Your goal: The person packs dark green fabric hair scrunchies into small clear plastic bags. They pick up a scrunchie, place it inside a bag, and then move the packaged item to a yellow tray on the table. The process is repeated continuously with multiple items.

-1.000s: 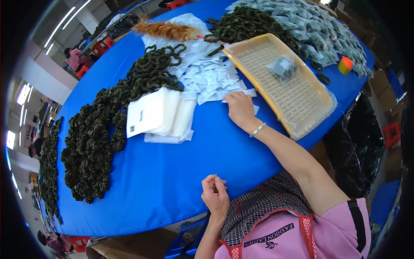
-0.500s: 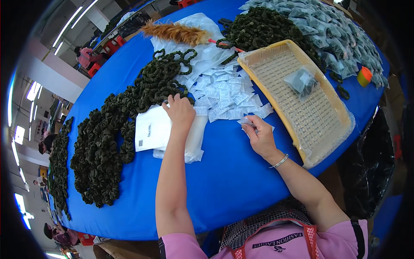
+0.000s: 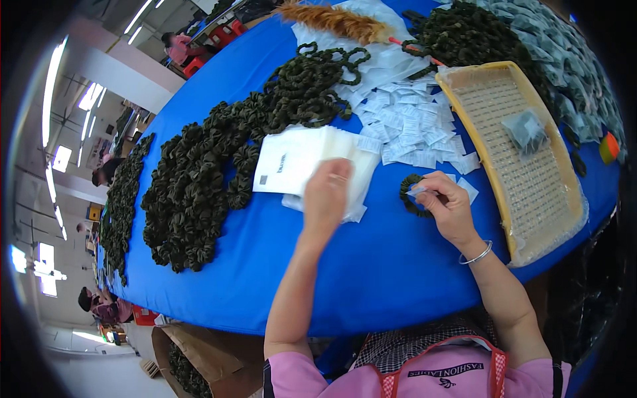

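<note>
Scrunchie [image 3: 413, 195] pinched with a small paper slip in my right hand [image 3: 446, 207], beside the bag stack [image 3: 312, 162].
Left hand [image 3: 326, 196] lies flat on that stack, fingers together; I judge the next move is peeling one bag free.

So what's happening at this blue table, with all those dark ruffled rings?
A person sits at the blue table. Their left hand rests on a stack of white bags, while the right hand holds a dark scrunchie and a small paper slip. A long heap of scrunchies lies beyond, a yellow tray to the right.
</note>
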Available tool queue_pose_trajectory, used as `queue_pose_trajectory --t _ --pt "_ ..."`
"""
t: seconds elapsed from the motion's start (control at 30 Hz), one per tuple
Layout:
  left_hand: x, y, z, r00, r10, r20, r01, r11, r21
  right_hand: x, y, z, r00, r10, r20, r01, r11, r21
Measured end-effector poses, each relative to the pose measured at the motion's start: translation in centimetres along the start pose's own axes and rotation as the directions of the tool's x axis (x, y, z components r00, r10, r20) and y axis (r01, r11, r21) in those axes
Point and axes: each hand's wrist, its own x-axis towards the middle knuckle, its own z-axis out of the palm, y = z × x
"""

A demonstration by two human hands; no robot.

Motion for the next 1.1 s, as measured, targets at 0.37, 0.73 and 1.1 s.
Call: queue_pose_trajectory --t 0.37,0.73,1.1 --pt "-4.4 -11.5 -13.0 0.890 -0.080 -0.449 0.265 0.892 0.366 -1.5 -2.2 2.6 0.961 0.202 0.191 -0.229 0.964 0.132" --pt "-14.1 2.5 2.2 0.862 -0.330 0.386 0.491 0.351 -0.797 -4.7 -1.9 7.1 0.982 -0.163 -0.094 0.143 0.972 -0.188" --pt "-15.3 3.9 4.6 0.841 -0.373 0.392 0.491 0.222 -0.842 -6.9 -3.2 3.0 0.995 0.092 0.038 -0.095 0.992 0.088"
